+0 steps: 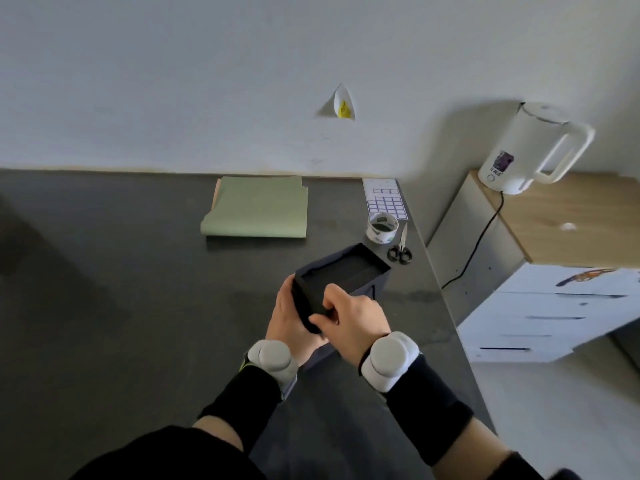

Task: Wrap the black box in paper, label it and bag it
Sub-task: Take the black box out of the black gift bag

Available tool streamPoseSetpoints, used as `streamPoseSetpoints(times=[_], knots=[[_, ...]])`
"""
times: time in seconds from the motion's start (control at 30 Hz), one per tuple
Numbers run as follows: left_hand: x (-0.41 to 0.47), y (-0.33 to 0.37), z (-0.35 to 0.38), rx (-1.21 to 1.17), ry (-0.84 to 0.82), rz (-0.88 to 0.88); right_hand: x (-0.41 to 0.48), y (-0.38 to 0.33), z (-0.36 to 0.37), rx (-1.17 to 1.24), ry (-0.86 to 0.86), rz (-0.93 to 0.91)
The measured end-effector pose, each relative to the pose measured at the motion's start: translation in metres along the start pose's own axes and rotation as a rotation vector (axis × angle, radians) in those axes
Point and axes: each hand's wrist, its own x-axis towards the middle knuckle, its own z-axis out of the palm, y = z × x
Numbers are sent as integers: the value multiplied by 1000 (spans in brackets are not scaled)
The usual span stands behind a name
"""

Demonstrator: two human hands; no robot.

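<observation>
Both hands grip black box (341, 271) above dark table (121, 289). Left hand (287, 317) cups near end from left, fingers hidden beneath. Right hand (353, 317) curls over near corner, thumb pinching. Box long axis runs near-left to far-right, far end raised, shallow recess facing up. Table's right edge close by; bare tabletop spreads left. Beyond: scissors (401, 249), tape roll (382, 228), label sheet (386, 197), folded green paper (258, 209).

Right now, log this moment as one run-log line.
left hand, right hand: grip black box | green paper, label sheet: untouched
</observation>
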Motion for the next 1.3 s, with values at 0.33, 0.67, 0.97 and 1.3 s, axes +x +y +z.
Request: streamPoseSetpoints(times=[0.33,0.67,0.97,1.3], knots=[[-43,-42,-11,-35,-41,-108,-46,-11,26,94,-212,-55],[-37,-48,-20,48,-166,-69,16,-13,-16,-38,-64,-41],[-19,-51,-31,122,-366,-30,37,-9,-2,-508,-602,-89],[-16,-58,-28,-21,-357,-75,31,1,15,-594,-453,-193]])
